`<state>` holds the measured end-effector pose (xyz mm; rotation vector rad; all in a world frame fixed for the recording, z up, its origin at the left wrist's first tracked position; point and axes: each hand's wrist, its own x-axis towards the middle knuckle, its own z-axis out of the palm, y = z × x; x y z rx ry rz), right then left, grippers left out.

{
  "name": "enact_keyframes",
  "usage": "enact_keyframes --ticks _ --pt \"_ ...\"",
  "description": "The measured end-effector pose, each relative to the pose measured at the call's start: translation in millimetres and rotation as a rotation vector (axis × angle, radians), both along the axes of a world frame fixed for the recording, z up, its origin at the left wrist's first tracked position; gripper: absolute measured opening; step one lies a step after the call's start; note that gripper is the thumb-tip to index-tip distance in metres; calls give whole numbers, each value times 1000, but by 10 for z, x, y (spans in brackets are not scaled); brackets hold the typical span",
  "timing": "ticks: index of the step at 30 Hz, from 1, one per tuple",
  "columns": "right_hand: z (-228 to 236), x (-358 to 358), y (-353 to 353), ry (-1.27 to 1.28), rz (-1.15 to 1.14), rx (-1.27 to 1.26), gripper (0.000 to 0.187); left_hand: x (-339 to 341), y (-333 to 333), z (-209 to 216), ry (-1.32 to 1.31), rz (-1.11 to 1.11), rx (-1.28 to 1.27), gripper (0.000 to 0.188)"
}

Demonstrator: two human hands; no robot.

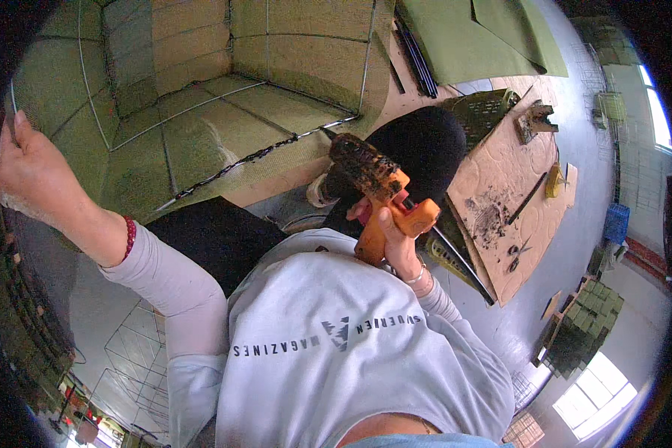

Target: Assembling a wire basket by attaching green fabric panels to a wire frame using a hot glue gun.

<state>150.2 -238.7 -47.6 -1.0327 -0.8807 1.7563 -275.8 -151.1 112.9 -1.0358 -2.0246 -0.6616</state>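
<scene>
My right hand (400, 248) is wrapped round the handle of an orange glue gun (381, 190), its barrel crusted with black residue. The gun's nozzle points up-left, close to the right end of a wire edge. Black glue (265, 151) runs unevenly along that lower edge of a large wire frame (194, 116) lined with green woven fabric (272, 112). At the far left, my left hand (36, 168) is raised with its fingers closed on the frame's dark outer edge. A black rod (459, 261) slants down-right behind the gun.
A brown board (526, 231) at right bears scissors (517, 257), a black stick (528, 198), a yellow roll (553, 181) and a black-stained stand (536, 122). Green sheeting (493, 37) lies beyond. Black-clad knees are beneath the frame. Wire frames (138, 358) stand at lower left.
</scene>
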Motion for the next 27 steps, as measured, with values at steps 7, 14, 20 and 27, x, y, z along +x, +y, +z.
enact_keyframes --ticks 7,14,20,27 --pt "-32 135 85 -121 -23 -15 33 23 -6 1 163 -20 23 32" --pt "-28 66 72 24 -68 -11 24 -40 2 -27 82 2 27 41" --pt "59 48 65 -5 51 2 25 50 1 8 48 2 13 39" --pt "31 68 89 -116 47 -10 40 41 -1 1 13 18 -8 38"
